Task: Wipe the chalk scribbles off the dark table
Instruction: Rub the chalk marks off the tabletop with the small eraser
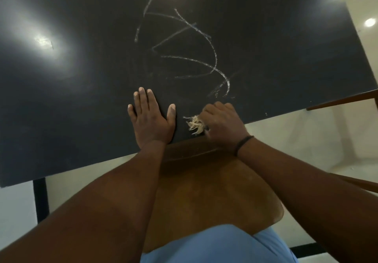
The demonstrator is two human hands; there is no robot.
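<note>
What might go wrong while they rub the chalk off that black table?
The frayed rag in the right hand is small and sits near the table edge, so it may slip off. The chalk scribbles stretch far up the table, so some may get missed. The flat left hand might smear chalk nearby.

Floor point(306, 140): pale cream, glossy, with one round ceiling-light reflection point(369, 22) near the upper right edge. Wooden chair seat point(204, 191) sits below the table's near edge (brown, worn finish). Black metal leg point(42, 199) stands at lower left. Brown wooden rail point(343, 99) runs at right.
</note>
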